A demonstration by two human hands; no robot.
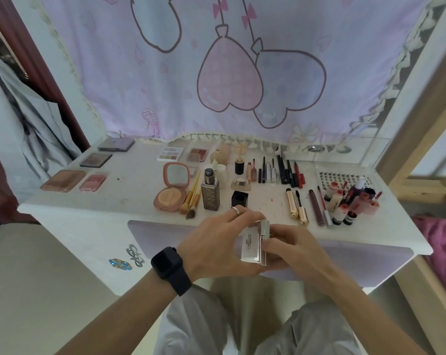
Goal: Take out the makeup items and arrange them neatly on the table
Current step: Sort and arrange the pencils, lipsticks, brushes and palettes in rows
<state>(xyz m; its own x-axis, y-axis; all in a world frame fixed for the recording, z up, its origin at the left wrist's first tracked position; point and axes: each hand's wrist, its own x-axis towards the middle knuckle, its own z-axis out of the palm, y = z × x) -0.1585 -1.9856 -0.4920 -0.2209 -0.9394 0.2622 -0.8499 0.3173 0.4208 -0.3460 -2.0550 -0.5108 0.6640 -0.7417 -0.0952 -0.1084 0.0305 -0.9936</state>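
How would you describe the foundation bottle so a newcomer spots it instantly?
On the white table under the balloon-print curtain, look near the middle. The foundation bottle stands upright between the makeup brushes and a black square cap. It alone is a tall taupe block with vertical lettering and an uncapped pump.

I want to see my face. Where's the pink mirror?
In the head view, the pink mirror compact lies open mid-table, left of the makeup brushes and the foundation bottle.
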